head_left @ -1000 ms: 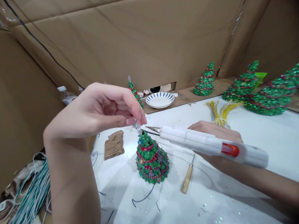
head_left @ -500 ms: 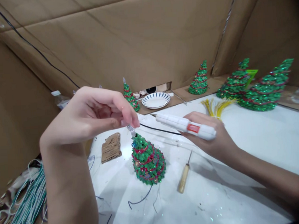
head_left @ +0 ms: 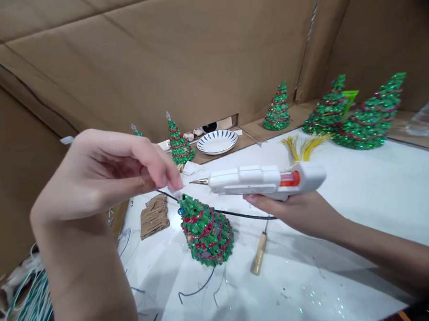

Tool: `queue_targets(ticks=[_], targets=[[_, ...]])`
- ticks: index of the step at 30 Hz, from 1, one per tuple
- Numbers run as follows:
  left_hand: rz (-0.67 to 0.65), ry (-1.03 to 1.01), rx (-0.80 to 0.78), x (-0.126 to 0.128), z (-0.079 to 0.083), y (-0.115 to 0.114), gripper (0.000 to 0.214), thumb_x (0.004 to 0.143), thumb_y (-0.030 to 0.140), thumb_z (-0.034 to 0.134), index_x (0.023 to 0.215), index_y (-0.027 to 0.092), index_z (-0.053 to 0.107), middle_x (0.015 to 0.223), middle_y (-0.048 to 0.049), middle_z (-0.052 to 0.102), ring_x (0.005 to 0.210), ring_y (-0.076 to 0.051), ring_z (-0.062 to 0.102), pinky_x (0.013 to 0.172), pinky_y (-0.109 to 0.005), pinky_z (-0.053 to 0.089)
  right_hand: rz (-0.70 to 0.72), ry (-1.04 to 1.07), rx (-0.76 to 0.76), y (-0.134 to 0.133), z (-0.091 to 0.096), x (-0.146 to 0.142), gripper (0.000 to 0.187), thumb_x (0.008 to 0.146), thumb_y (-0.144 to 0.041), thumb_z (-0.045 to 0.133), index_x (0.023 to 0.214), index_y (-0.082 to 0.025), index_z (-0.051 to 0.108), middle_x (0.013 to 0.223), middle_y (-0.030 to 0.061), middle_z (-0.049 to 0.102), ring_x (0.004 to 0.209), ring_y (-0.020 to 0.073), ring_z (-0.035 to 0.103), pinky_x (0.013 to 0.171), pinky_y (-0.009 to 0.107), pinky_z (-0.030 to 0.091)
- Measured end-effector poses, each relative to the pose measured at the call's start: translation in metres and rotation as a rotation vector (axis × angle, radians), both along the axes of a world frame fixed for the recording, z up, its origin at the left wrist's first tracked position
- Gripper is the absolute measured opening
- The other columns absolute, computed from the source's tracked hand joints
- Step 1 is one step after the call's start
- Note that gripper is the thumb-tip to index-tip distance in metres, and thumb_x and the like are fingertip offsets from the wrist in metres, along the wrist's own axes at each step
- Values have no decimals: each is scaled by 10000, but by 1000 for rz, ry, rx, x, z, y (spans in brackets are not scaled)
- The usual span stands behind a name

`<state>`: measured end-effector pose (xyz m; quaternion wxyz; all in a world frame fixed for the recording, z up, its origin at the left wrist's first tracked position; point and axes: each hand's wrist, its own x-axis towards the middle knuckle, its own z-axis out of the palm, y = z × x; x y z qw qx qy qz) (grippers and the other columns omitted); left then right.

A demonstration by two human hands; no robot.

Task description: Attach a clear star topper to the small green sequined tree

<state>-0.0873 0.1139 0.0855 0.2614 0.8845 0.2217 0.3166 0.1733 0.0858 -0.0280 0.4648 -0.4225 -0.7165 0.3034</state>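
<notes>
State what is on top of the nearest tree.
A clear piece is at the top of the tree, pinched by the left hand. Fingers cover its upper end; whether it enters the tree cannot be seen.

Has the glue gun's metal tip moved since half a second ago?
Yes: the glue gun's metal tip has moved left in view, judged against the wooden-handled awl.

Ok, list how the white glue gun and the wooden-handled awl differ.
The glue gun is held up in the right hand; the awl lies on the table. The glue gun is bulky; the awl is slim. The glue gun is white with an orange-red part; the awl's handle is pale tan. Both have a narrow, metallic-looking end.
</notes>
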Motion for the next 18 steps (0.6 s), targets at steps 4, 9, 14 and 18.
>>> queue_targets(ticks=[4,9,14,18], targets=[[-12,-3,11,0,0,-1,152,747,19,637,701,162,656,726,-27,723,630,-157,695,536,-234,605,110,37,14,-2,-1,-2,190,805,-264,612,965,-200,690,965,2,736,933,177,697,825,260,581],[-1,-5,20,1,0,1,145,749,21,644,687,152,645,743,-11,726,634,-142,696,540,-223,606,150,89,-22,-4,-2,-4,193,807,-242,617,976,-194,698,979,6,736,924,179,701,801,269,589],[-5,-3,35,1,0,1,126,751,59,658,680,161,641,738,8,726,637,-143,697,540,-230,613,191,94,-55,-4,-4,-4,222,804,-244,627,1010,-237,709,1007,-23,732,944,175,697,828,268,582],[-2,-7,37,0,-1,2,132,754,55,662,677,158,633,735,-11,727,638,-156,700,530,-239,616,181,94,-53,-4,-4,-3,233,808,-236,624,1025,-237,707,979,-21,737,925,172,701,808,265,589]])
